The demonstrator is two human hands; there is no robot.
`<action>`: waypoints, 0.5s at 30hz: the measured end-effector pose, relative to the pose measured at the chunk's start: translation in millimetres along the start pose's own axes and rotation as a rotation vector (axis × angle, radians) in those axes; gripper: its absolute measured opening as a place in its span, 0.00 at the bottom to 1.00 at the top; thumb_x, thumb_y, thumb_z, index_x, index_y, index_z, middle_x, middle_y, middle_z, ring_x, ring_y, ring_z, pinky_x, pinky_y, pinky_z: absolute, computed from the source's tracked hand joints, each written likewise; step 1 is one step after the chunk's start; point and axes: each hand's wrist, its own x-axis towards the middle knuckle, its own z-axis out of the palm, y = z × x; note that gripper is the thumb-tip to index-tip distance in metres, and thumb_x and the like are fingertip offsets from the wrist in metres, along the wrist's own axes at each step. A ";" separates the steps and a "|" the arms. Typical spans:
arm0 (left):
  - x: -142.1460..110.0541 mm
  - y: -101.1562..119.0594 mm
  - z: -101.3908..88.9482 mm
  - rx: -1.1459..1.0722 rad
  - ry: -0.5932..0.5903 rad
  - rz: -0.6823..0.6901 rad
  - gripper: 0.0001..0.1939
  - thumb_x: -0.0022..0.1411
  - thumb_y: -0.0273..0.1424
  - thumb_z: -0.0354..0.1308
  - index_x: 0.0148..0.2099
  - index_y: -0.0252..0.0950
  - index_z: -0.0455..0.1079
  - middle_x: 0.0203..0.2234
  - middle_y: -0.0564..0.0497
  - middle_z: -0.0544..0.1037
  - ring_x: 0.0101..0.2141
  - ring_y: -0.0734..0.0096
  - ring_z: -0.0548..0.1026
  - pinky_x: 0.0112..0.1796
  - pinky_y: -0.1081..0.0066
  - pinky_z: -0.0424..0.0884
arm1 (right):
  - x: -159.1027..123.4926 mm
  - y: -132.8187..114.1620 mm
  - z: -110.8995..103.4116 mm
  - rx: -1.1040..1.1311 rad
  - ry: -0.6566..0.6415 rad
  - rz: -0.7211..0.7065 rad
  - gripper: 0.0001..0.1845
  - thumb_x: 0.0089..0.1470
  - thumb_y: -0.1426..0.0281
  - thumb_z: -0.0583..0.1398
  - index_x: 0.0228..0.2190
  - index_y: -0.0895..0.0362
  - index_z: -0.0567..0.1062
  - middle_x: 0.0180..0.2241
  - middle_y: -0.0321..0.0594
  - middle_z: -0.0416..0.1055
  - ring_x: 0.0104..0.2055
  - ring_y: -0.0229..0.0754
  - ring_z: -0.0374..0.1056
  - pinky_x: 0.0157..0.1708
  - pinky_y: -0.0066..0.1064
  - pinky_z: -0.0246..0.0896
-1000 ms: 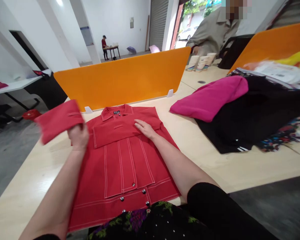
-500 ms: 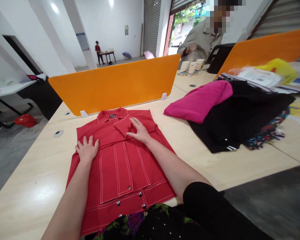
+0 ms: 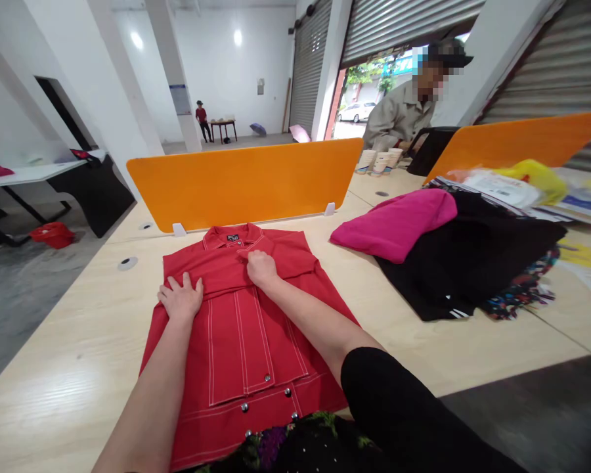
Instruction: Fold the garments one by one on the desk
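A red jacket [image 3: 231,341] with white stitching and metal snaps lies flat on the table, collar away from me. Its sleeves are folded across the chest. My left hand [image 3: 181,297] rests open on the left part of the folded sleeves, fingers spread. Near the collar, my right hand [image 3: 262,268] is closed at the end of a sleeve [image 3: 249,251], with the cuff partly hidden under its fingers. The jacket's lower hem runs beneath my dark flowered clothing at the bottom of the view.
An orange divider [image 3: 246,184] stands behind the jacket. To the right lie a magenta garment [image 3: 398,223] and black clothing [image 3: 477,256], with plastic bags [image 3: 536,180] behind. Paper cups [image 3: 380,161] stand at the back, near a person [image 3: 398,115] in a beige jacket.
My right hand has gone from spread fingers to closed at the sleeve end, slightly nearer the collar. My left hand stays flat on the jacket. The view has tilted up a little.
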 end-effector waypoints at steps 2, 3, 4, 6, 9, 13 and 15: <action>-0.5 0.3 -0.2 -0.011 -0.011 -0.014 0.35 0.63 0.50 0.41 0.63 0.34 0.61 0.60 0.27 0.61 0.56 0.32 0.61 0.50 0.41 0.56 | 1.0 13.1 -3.7 0.066 0.063 0.139 0.17 0.60 0.72 0.47 0.42 0.60 0.72 0.41 0.50 0.73 0.41 0.47 0.70 0.40 0.33 0.62; -0.9 0.6 -0.1 -0.019 -0.008 -0.019 0.35 0.63 0.50 0.41 0.64 0.33 0.61 0.60 0.27 0.61 0.56 0.31 0.60 0.50 0.40 0.56 | -1.9 25.0 -6.1 0.114 0.105 0.224 0.18 0.60 0.71 0.46 0.42 0.60 0.72 0.38 0.49 0.74 0.38 0.46 0.70 0.38 0.33 0.62; -1.4 1.1 0.2 -0.029 0.005 -0.019 0.35 0.63 0.49 0.42 0.64 0.32 0.60 0.60 0.26 0.60 0.57 0.31 0.60 0.50 0.39 0.55 | -6.7 39.3 -8.8 0.165 0.141 0.311 0.18 0.59 0.70 0.46 0.40 0.60 0.73 0.35 0.48 0.74 0.36 0.47 0.70 0.37 0.33 0.62; -2.4 2.1 1.2 -0.047 0.028 -0.018 0.35 0.64 0.49 0.41 0.65 0.32 0.59 0.60 0.26 0.60 0.57 0.30 0.59 0.50 0.38 0.54 | -20.9 69.4 -13.8 0.248 0.177 0.448 0.18 0.57 0.69 0.47 0.39 0.59 0.74 0.31 0.45 0.75 0.35 0.48 0.71 0.36 0.34 0.62; -3.2 3.9 1.0 -0.066 0.016 -0.031 0.35 0.64 0.48 0.41 0.65 0.32 0.58 0.61 0.26 0.58 0.58 0.28 0.58 0.50 0.38 0.54 | -43.0 99.0 -20.1 0.282 0.271 0.563 0.21 0.52 0.71 0.47 0.44 0.61 0.72 0.36 0.49 0.74 0.39 0.50 0.70 0.40 0.37 0.63; -2.5 4.9 -3.0 -0.085 -0.036 -0.031 0.35 0.64 0.48 0.39 0.66 0.32 0.57 0.63 0.29 0.56 0.59 0.30 0.56 0.53 0.40 0.52 | -53.2 91.0 -21.1 0.174 0.377 0.299 0.25 0.56 0.72 0.45 0.52 0.62 0.68 0.52 0.53 0.68 0.56 0.49 0.61 0.55 0.39 0.54; -1.9 3.3 -4.6 -0.072 -0.070 -0.043 0.35 0.64 0.49 0.40 0.65 0.32 0.58 0.63 0.29 0.56 0.59 0.31 0.56 0.53 0.41 0.52 | -51.7 77.6 -15.2 0.098 0.215 0.051 0.25 0.61 0.67 0.45 0.56 0.58 0.67 0.59 0.49 0.62 0.63 0.49 0.52 0.61 0.46 0.44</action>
